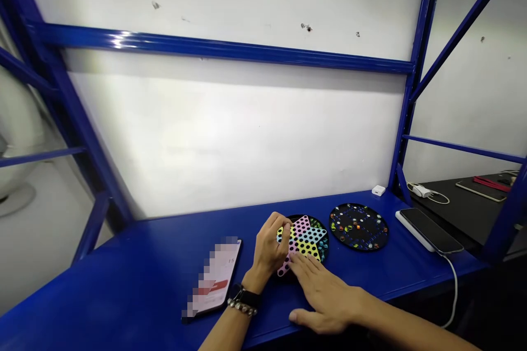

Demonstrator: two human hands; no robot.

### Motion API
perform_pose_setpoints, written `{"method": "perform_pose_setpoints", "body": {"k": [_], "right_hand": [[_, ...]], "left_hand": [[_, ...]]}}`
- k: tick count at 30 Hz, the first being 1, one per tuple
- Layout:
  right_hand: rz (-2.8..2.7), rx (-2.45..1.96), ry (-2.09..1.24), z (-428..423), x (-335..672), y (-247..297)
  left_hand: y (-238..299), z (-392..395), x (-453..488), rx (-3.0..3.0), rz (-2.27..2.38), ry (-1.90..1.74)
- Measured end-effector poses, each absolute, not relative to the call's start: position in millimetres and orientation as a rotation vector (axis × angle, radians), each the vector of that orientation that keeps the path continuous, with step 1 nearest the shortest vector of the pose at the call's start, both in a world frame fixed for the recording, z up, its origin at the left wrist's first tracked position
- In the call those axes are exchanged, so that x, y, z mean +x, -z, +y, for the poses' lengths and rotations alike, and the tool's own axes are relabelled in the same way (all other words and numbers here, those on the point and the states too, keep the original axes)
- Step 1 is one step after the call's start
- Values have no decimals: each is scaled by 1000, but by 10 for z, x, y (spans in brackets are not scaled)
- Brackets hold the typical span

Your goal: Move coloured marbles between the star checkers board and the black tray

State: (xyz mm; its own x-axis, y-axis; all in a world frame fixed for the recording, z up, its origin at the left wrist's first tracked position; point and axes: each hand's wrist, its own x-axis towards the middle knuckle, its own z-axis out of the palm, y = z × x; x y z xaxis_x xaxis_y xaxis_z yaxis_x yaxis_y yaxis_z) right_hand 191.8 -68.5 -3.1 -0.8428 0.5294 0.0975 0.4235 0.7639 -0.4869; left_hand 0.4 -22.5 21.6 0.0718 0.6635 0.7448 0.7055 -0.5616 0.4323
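A person's left hand (272, 244) curls over a star board (312, 236) already set over a tray (328, 239) on the table (144, 269), its grip unclear, while the right hand (325, 290) lies flat, grasping nothing, the board's visible holes apparently unfilled and marbles (358, 226) in a separate dish (374, 221).

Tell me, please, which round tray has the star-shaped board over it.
It is the left tray, beneath the pink, yellow and blue star; the right tray has small coloured pieces.
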Motion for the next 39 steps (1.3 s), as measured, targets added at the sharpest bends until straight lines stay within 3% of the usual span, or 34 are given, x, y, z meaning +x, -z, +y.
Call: {"method": "perform_pose_setpoints", "body": {"k": [5,12,16,21,28,35,39], "right_hand": [[-2379,-984,-561,-436,2189,167],[-1972,-1519,-127,-91,3094,256],[-2107,-1752,-274,-111,3446,354],[-2180,-1794,-393,-192,3471,406],[-2100,-1640,-216,237,3243,109],[-2230,-1632,-527,941,3102,103],[-1677,-1289,-926,1059,3294,131]], "left_hand": [[-207,-206,-4,-2297,-1500,1442],[17,-113,-29,-2430,-1847,784],[163,-50,-62,-2489,-1897,555],[221,-15,-92,-2474,-1902,532],[174,-34,-76,-2500,-1917,509],[164,-40,-80,-2507,-1910,534],[182,-27,-96,-2499,-1898,559]]}}
